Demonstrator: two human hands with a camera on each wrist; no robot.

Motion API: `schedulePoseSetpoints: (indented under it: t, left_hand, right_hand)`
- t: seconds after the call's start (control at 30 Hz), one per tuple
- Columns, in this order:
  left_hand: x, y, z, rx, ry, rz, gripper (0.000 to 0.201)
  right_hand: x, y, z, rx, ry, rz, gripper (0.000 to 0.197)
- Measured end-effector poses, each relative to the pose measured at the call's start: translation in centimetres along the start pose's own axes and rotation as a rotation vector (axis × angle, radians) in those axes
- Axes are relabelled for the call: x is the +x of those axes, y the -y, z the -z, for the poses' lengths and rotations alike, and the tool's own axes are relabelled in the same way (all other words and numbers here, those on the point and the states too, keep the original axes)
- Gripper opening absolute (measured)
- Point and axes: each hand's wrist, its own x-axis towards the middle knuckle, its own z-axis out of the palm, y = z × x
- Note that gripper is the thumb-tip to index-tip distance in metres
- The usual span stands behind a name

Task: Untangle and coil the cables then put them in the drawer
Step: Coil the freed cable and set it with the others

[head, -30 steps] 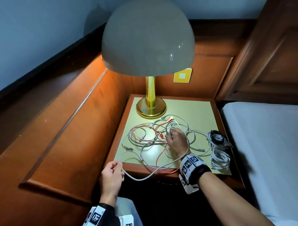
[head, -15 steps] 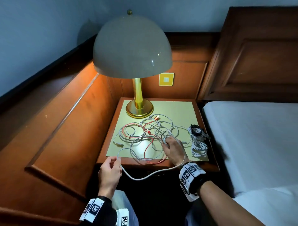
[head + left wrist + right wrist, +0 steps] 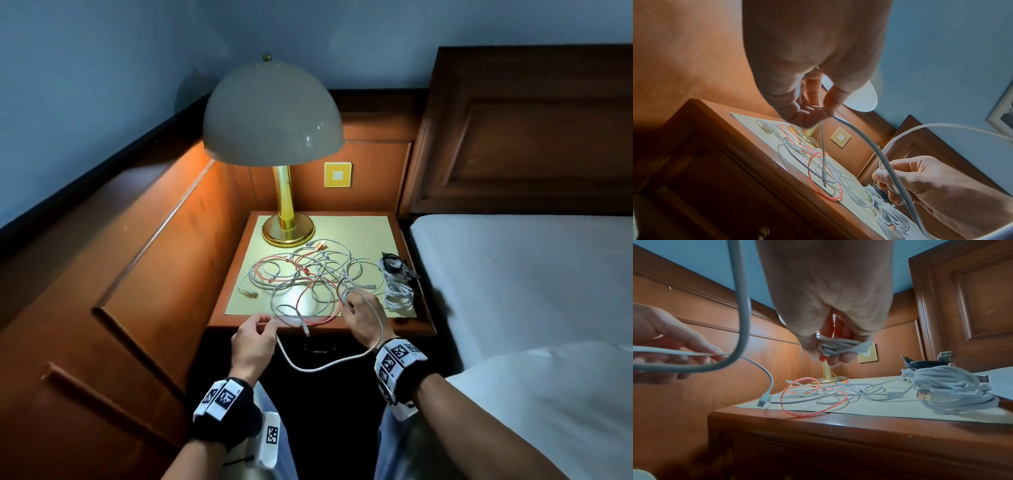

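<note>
The white cable (image 3: 325, 366) hangs in a slack loop in front of the nightstand (image 3: 318, 329), strung between both hands. The left hand (image 3: 253, 346), at about 7 o'clock from the tangle, pinches it between thumb and fingertips near its free end; in the left wrist view the short tail drops from the pinch and its plug (image 3: 824, 183) hangs just over the front edge. The right hand (image 3: 363, 318), at about 5 o'clock from the tangle, has its fingers curled round a small bundle of coiled turns (image 3: 840, 345) of the same cable; how many turns it holds is hard to make out, since the palm covers most of them.

On the pale mat (image 3: 373, 233) the tangle of loose cables (image 3: 308, 277) lies at centre, white strands crossed with a red cable (image 3: 310, 301) whose loop reaches the front edge. Which strand goes over which cannot be told. At 3 o'clock from the tangle, by the right edge, sit finished coils: a white coil (image 3: 397, 296) and behind it a dark coil (image 3: 394, 265), partly hidden in the right wrist view.

The brass lamp (image 3: 286, 219) stands at 12 o'clock from the tangle; its shade blocks part of the back panel. Below the top, the drawer front is in deep shadow, only a faint handle (image 3: 320, 347) showing. The bed (image 3: 531, 291) is cut off at the right.
</note>
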Motion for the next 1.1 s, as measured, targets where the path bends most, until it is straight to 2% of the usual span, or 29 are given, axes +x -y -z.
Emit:
schedulePoseSetpoints:
  t: [0.13, 0.27, 0.37, 0.43, 0.5, 0.53, 0.6, 0.67, 0.73, 0.8, 0.87, 0.93, 1.03, 1.1]
  left_hand:
    - [-1.0, -0.7, 0.1, 0.058, 0.009, -0.015, 0.009]
    - [-2.1, -0.6, -0.1, 0.196, 0.085, -0.021, 0.011]
    - [-3.2, 0.7, -0.8, 0.416, 0.242, 0.018, 0.016]
    - [-4.0, 1.3, -1.3, 0.581, 0.386, 0.055, 0.023]
    - [-4.9, 0.9, -1.7, 0.659, 0.475, 0.041, 0.033]
    - [-5.3, 0.2, -1.8, 0.636, 0.479, 0.007, 0.038]
    - [-6.1, -1.7, -1.9, 0.419, 0.433, -0.049, 0.047]
    - [-6.8, -3.9, -1.7, 0.092, 0.38, -0.012, 0.052]
    - [-6.8, -5.3, -1.3, -0.111, 0.363, 0.01, 0.056]
    - [-6.6, -6.1, -0.9, -0.088, 0.394, -0.085, 0.054]
    - [-6.6, -6.5, -0.9, 0.102, 0.404, -0.271, 0.038]
    - [-6.4, -6.4, -1.4, 0.218, 0.35, -0.451, 0.027]
    - [-6.1, -6.0, -2.0, 0.15, 0.309, -0.597, 0.012]
    - [-5.6, -5.9, -2.3, 0.07, 0.337, -0.628, 0.009]
  right_hand:
    - [-1.6, 0.6, 0.8, -0.016, -0.019, 0.037, 0.012]
    - [-2.3, 0.7, 1.2, -0.035, 0.001, 0.05, 0.012]
    - [-2.7, 0.6, 1.3, -0.044, 0.08, 0.036, 0.015]
    - [-3.2, 0.7, 1.6, -0.011, 0.094, 0.034, 0.021]
    - [-4.0, 0.9, 1.8, 0.023, 0.089, 0.043, 0.027]
    - [-4.3, 0.9, 1.8, 0.036, 0.091, 0.046, 0.03]
    - [-4.9, 1.0, 1.9, 0.043, 0.108, 0.057, 0.034]
    - [-5.5, 0.9, 1.8, 0.043, 0.149, 0.069, 0.035]
    - [-5.9, 0.6, 1.8, 0.074, 0.192, 0.036, 0.034]
    - [-6.3, 0.4, 2.2, 0.144, 0.218, -0.028, 0.036]
    - [-6.6, 0.6, 3.0, 0.3, 0.266, -0.079, 0.033]
    - [-7.0, 1.1, 3.9, 0.478, 0.348, -0.12, 0.027]
    - [-7.6, 2.1, 5.4, 0.718, 0.452, -0.179, 0.02]
    - [-8.0, 2.1, 6.0, 0.895, 0.529, -0.21, 0.02]
